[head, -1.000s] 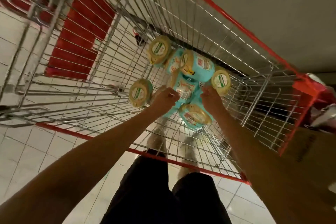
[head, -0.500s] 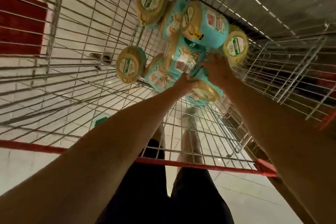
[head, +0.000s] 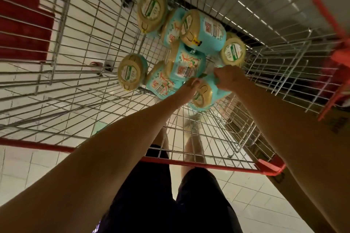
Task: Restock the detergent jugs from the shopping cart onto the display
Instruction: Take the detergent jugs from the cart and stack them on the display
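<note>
Reaching into the shopping cart (head: 189, 164), a person has the right hand (head: 227, 79) curled over the teal top of the nearest detergent jug (head: 203, 96). It lies on its side mid-floor, tan cap aimed at the near rim. The left hand (head: 190, 86) touches its cap edge, its fingers' hold hidden. More jugs (head: 189, 64) crowd behind, and the display is out of frame.

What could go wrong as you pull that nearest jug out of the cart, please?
The nearest jug lies against the pile, so pulling it with the right hand and left hand may send the middle jug rolling. It lies on its side and could slip. Knuckles may scrape the cart's wire wall.
</note>
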Demonstrator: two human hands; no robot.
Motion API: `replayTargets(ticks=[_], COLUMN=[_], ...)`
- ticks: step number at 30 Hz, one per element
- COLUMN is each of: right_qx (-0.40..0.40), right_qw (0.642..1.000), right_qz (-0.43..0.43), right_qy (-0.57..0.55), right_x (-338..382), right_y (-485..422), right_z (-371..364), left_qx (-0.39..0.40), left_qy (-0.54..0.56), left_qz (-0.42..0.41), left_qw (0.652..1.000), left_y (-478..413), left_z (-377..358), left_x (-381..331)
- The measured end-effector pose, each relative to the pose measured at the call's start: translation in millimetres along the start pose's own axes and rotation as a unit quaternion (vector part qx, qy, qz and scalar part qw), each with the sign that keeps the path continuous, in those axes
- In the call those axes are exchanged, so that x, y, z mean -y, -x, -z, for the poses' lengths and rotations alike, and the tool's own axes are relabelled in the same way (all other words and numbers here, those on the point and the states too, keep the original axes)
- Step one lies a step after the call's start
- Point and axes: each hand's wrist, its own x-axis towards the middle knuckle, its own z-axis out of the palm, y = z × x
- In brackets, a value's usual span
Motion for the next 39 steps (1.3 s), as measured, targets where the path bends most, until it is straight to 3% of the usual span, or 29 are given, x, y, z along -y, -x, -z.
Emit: replayTargets(ticks=[4,10,16,23,27,35,39], right_qx=[0.07,0.091,0.09,0.006,-0.061,-0.158,-0.21], right_qw=[0.975,0.888,0.742,0.639,0.621,0.545,0.532], right_qz=[-0.006,0.01,0.011,0.033,0.019,0.002,0.005], right_qy=[-0.209,-0.45,-0.664,-0.768,-0.781,-0.823,-0.821], right_x=[-15.1,-1.9,3.0,-6.9,-18.5,-51.5,-68.7], right_y=[37.7,101.9,167.8,258.5,302.8,393.2,431.7], right_z=[2.1,2.8,5.4,4.3,-5.3,-18.8,-32.0], left_qx=[-0.026,-0.031,0.037,0.06,0.078,0.083,0.105], left_qy=[0.118,0.18,0.29,0.259,0.259,0.264,0.241], left_qz=[0.026,0.02,-0.031,-0.086,-0.101,-0.127,-0.151], left_qw=[0.992,0.983,0.956,0.96,0.957,0.953,0.953], left_y=[21.9,67.2,128.8,201.4,236.5,280.3,290.8], left_z=[8.2,40.3,42.9,-4.3,-46.9,-123.6,-160.9], left_x=[-29.4,-48.8,-47.6,-56.5,-68.2,-93.8,-108.1])
